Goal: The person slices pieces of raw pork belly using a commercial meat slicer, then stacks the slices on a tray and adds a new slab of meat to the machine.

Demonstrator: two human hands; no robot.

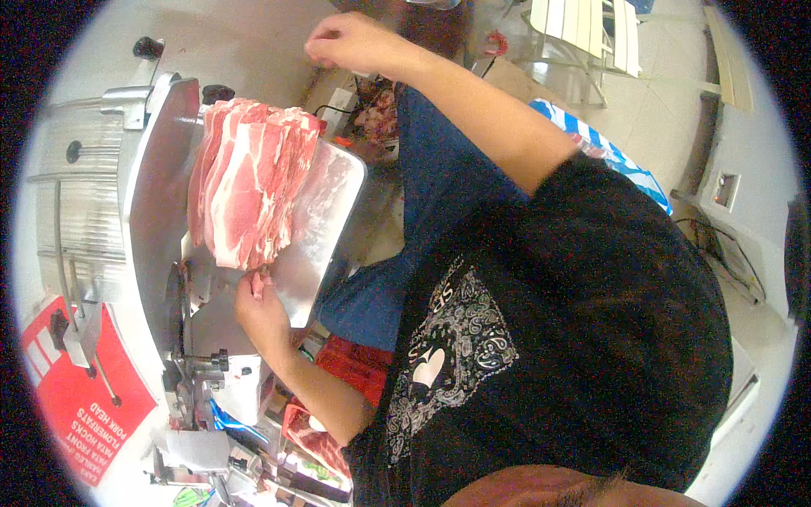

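Observation:
A thick stack of sliced pork (247, 177), pink with white fat streaks, lies on the metal plate (320, 247) of a meat slicer. My left hand (263, 314) is at one end of the stack, its thumb and fingers pinched together at the edge of the slices. Held out past the far end is my right hand (351, 45), apart from the meat. Its fingers are curled, and nothing shows in them. The slicer's tall metal guard plate (161, 171) stands beside the stack.
A red sign (92, 399) with white writing lies by the slicer's ribbed metal part (79, 215). Meat trimmings (378, 117) fill a container below. Packed meat (317, 437), a blue-handled object (234, 421), a blue-and-white bag (602, 152) and a slatted seat (583, 28) are around me.

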